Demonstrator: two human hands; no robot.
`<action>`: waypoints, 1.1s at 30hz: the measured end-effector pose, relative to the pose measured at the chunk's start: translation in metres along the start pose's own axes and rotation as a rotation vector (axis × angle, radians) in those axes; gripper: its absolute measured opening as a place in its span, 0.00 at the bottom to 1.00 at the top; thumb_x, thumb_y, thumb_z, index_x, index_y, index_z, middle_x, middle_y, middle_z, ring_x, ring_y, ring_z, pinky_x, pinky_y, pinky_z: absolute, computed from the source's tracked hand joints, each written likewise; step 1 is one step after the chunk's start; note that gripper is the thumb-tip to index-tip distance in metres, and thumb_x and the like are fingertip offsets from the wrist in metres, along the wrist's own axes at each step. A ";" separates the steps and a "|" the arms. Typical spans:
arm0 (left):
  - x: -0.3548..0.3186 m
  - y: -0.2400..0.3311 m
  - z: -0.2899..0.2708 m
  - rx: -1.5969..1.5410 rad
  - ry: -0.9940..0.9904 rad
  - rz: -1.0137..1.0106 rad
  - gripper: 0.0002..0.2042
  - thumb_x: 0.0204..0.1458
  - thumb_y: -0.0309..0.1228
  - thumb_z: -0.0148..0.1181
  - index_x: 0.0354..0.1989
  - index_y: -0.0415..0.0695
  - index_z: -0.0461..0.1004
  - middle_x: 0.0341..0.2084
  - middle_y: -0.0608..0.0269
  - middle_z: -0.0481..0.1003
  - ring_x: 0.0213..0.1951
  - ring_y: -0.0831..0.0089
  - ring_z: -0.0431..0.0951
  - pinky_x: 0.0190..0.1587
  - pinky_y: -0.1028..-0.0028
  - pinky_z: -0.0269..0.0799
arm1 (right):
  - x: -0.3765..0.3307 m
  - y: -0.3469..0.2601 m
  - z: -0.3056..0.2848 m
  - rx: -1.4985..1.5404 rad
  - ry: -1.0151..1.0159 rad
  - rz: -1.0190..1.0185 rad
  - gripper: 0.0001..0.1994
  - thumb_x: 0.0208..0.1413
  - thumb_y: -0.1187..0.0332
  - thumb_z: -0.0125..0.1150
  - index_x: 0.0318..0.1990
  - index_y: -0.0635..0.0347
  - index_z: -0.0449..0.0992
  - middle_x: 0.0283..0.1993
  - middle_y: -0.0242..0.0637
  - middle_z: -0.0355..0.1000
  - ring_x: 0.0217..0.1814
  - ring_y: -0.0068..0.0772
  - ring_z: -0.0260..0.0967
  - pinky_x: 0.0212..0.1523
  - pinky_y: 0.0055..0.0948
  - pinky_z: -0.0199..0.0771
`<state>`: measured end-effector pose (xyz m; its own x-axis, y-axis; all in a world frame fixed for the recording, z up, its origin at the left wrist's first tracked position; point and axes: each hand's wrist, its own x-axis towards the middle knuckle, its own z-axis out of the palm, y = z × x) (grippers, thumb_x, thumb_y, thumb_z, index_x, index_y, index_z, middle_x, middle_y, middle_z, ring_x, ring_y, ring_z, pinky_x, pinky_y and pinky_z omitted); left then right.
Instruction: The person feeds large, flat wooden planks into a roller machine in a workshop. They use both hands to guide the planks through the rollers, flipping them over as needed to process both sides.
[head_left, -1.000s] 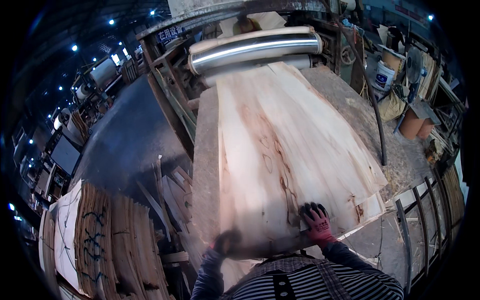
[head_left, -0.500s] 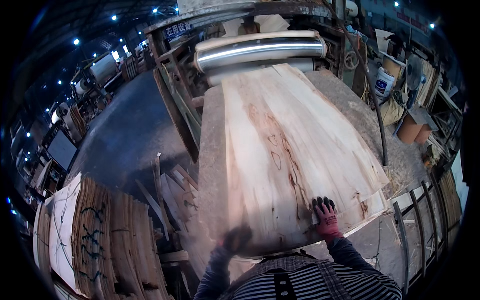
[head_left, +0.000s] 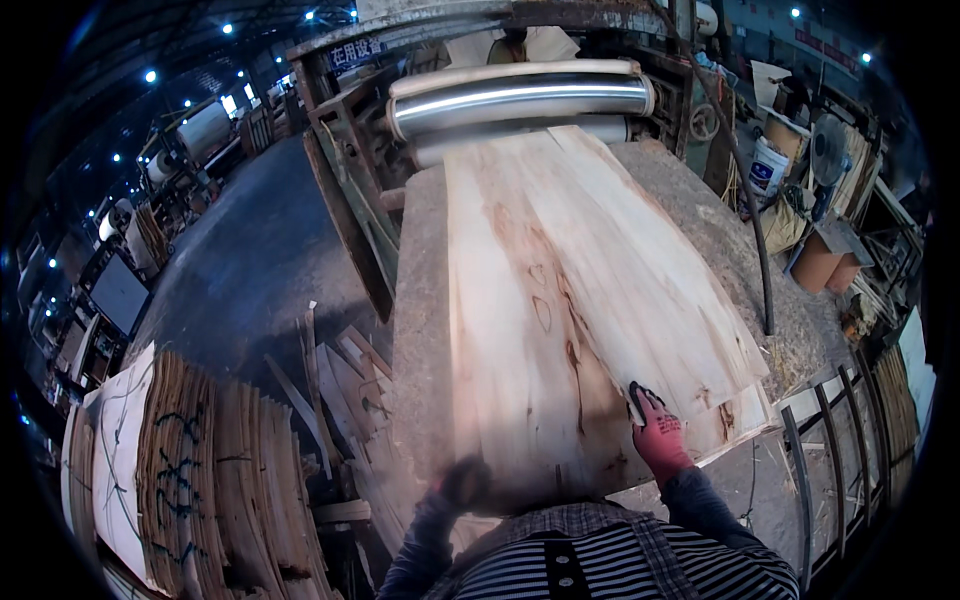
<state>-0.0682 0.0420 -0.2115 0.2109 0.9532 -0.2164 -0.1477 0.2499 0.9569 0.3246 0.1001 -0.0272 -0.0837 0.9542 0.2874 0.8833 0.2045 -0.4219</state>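
Long, pale wood veneer sheets [head_left: 620,260] with brown streaks lie across the worktable in front of me, running away toward the rollers. My right hand [head_left: 660,435], in a pink glove with dark fingertips, pinches the near left edge of the right-hand sheet. A shaded strip of veneer shows along that edge. My left hand [head_left: 466,483], dark-gloved and smeared by motion, is at the near left corner of the veneer. Its fingers cannot be made out.
Shiny metal rollers [head_left: 520,100] span the table's far end. A veneer stack [head_left: 215,480] stands at lower left, with loose scraps [head_left: 345,400] beside it. To the right are a metal rack [head_left: 835,470], a white bucket [head_left: 767,168], a cardboard box [head_left: 828,258] and an upright dark rod [head_left: 755,220].
My right hand has turned, its fingers drawing together at the sheet's edge. A darker gap has widened beside that edge. My left hand has shifted slightly left, still blurred.
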 end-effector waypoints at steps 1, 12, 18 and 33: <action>0.003 0.004 0.004 -0.034 -0.041 -0.008 0.18 0.49 0.26 0.51 0.50 0.40 0.60 0.43 0.57 0.68 0.44 0.69 0.70 0.45 0.72 0.68 | 0.006 0.008 0.011 -0.001 0.026 -0.005 0.27 0.42 0.71 0.55 0.54 0.56 0.59 0.50 0.47 0.63 0.50 0.46 0.61 0.49 0.38 0.63; -0.012 0.097 0.059 -0.286 -0.145 -0.102 0.21 0.54 0.36 0.42 0.55 0.42 0.56 0.50 0.59 0.60 0.49 0.68 0.62 0.45 0.73 0.59 | 0.107 0.055 0.067 -0.094 0.109 0.142 0.24 0.44 0.70 0.51 0.52 0.55 0.61 0.49 0.46 0.64 0.48 0.45 0.63 0.47 0.37 0.64; -0.014 0.104 0.060 -0.550 -0.090 -0.213 0.21 0.53 0.37 0.44 0.54 0.42 0.57 0.44 0.60 0.65 0.39 0.70 0.67 0.31 0.77 0.61 | 0.098 0.016 0.092 -0.160 -0.039 -0.043 0.25 0.46 0.65 0.48 0.54 0.59 0.57 0.47 0.52 0.64 0.49 0.45 0.62 0.47 0.37 0.63; -0.009 0.124 0.078 -0.687 0.027 -0.321 0.21 0.52 0.38 0.46 0.53 0.43 0.59 0.36 0.62 0.68 0.30 0.73 0.68 0.25 0.77 0.65 | 0.076 -0.017 0.113 -0.279 -0.026 -0.220 0.34 0.35 0.53 0.60 0.55 0.50 0.60 0.57 0.44 0.53 0.62 0.47 0.44 0.60 0.53 0.34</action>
<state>-0.0128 0.0509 -0.0760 0.3228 0.8175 -0.4769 -0.6539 0.5569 0.5121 0.2514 0.1934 -0.0953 -0.2947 0.8998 0.3217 0.9345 0.3417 -0.0997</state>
